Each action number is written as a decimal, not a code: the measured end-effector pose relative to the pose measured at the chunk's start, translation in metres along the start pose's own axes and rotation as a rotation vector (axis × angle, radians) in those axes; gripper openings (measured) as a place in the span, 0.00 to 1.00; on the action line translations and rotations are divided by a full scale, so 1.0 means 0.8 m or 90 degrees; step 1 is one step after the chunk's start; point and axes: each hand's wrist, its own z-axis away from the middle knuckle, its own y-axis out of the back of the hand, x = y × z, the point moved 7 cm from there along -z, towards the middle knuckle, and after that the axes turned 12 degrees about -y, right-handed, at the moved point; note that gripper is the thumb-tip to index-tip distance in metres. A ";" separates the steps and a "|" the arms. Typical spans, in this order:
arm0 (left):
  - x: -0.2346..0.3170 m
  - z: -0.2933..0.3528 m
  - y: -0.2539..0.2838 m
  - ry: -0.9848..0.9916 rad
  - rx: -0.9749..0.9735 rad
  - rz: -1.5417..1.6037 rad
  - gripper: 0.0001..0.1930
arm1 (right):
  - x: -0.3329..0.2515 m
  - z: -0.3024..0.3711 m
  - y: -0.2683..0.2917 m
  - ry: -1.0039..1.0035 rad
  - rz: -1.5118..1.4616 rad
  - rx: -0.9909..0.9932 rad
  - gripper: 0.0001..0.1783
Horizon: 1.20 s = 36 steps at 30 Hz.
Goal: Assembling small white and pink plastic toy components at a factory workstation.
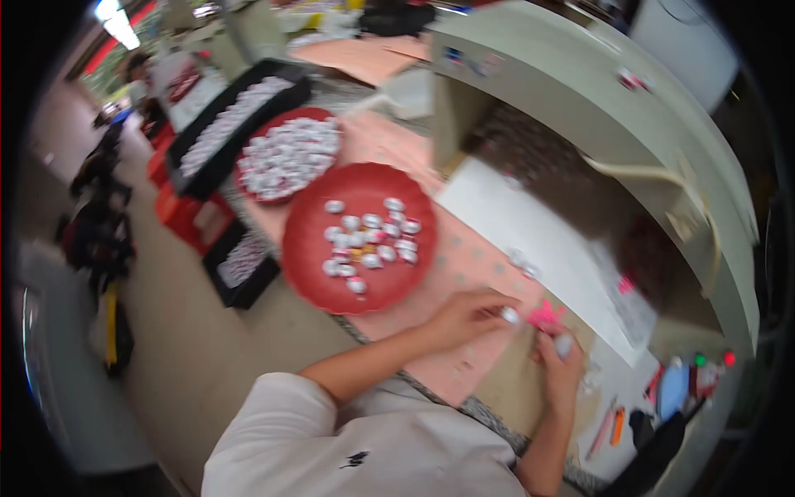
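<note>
I am looking down through the head view; both hands are working close together, fingertips near but apart. The left hand (pixel 472 319) is pinching a small white piece (pixel 510 315) between thumb and fingers, its grip narrow. The right hand (pixel 561 364), just to the right, is gripping a bright pink piece (pixel 545 315) at its fingertips. A whitish rounded thing (pixel 563 345) is showing against the right fingers; blur is keeping me from telling how it is held.

Below the left hand, a pink sheet (pixel 439 373) is covering part of the bench. Just beyond both hands, some white bits (pixel 522 262) are lying on a white sheet (pixel 489 203), which is running into a pale, curved-topped booth (pixel 571 50).

Left of the left hand and farther out, a red dish (pixel 305 236) is holding scattered white pieces with pink and yellowish parts. Past it, a second red dish (pixel 273 200) is brimming with similar pieces. Farther still, a long black tray (pixel 219 170) and a smaller black box (pixel 257 286) are holding more.

Right of the right hand, an orange tool (pixel 618 424) is lying near a light blue object (pixel 673 389).
</note>
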 end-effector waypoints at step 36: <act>-0.053 -0.066 -0.064 0.020 -0.066 0.100 0.18 | 0.047 -0.067 0.014 -0.111 -0.250 -0.180 0.06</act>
